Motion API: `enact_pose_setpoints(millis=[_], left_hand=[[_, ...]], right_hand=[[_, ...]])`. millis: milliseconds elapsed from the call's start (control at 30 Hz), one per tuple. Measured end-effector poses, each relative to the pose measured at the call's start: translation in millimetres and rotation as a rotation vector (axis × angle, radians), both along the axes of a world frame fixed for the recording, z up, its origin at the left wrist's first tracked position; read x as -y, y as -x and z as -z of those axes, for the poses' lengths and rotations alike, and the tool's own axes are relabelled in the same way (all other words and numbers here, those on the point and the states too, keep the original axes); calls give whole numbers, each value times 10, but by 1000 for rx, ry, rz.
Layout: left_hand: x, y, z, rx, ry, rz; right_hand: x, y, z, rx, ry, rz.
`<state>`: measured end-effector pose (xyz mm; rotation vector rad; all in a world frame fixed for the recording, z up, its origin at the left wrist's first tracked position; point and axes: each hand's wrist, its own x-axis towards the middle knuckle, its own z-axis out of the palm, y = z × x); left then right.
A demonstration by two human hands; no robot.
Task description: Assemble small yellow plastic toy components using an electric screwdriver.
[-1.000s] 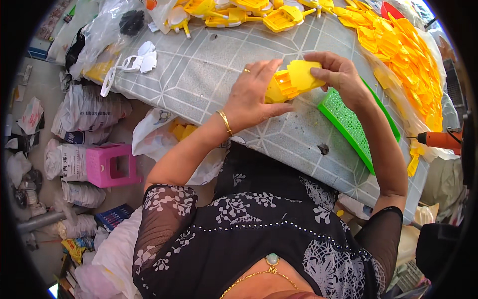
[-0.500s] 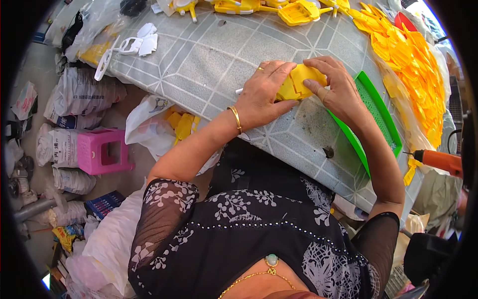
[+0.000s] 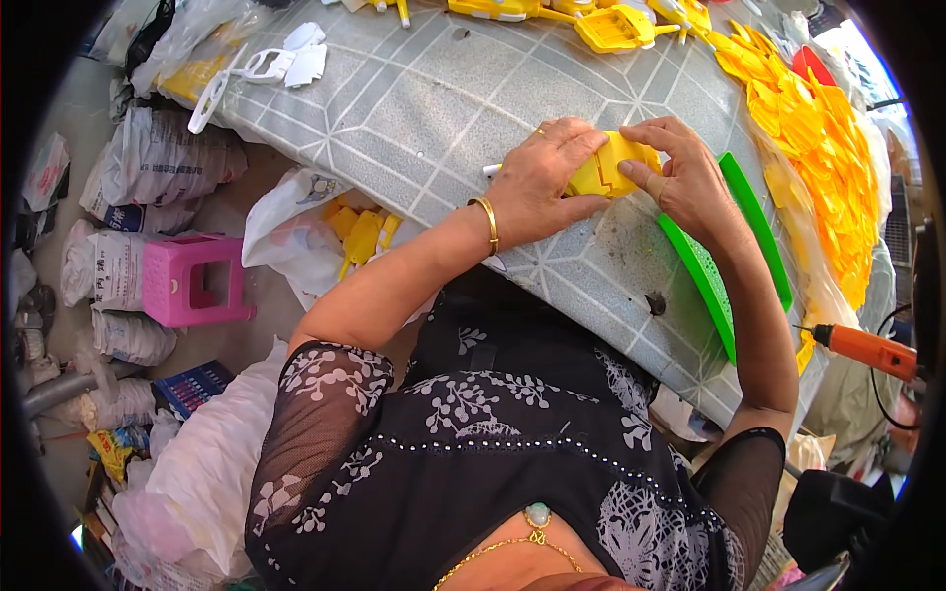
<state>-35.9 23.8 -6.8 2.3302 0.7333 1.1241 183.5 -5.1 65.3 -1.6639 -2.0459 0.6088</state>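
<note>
A yellow plastic shell piece (image 3: 613,165), with a stepped seam across its face, is held over the table between both hands. My left hand (image 3: 557,177) grips its left side, the fingers over the top and the thumb along the near edge. My right hand (image 3: 693,187) is at its right end, fingers curled over the far edge and thumb tip on the face. From beside my left hand a short white rod (image 3: 491,170) sticks out; whether it joins the yellow piece is hidden. A green perforated tray (image 3: 757,222) lies under my right forearm, partly covered by it.
Yellow toy-like assemblies (image 3: 611,30) line the table's far edge. A heap of yellow flat parts (image 3: 813,148) is at the right, near an orange power screwdriver (image 3: 872,352). White plastic parts (image 3: 271,67) lie far left. A pink stool (image 3: 197,281) and bags stand on the floor.
The view has shifted slightly, so the table and hands sit a little further right. My right thumb has slid toward the piece's right edge; both hands keep hold of it.
</note>
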Motion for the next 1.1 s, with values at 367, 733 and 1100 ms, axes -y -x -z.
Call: enact_pose_setpoints(millis=[367,733,1100], left_hand=[[-17,-4,70,30,11,-3],[-9,-5,91,30,-3,-11],[-9,-109,-88,-31,13,66]], right_hand=[[-35,-2,-92,-13,54,-11],[-26,29,22,114,-84,-57],[248,-157,385,304,-238,100]])
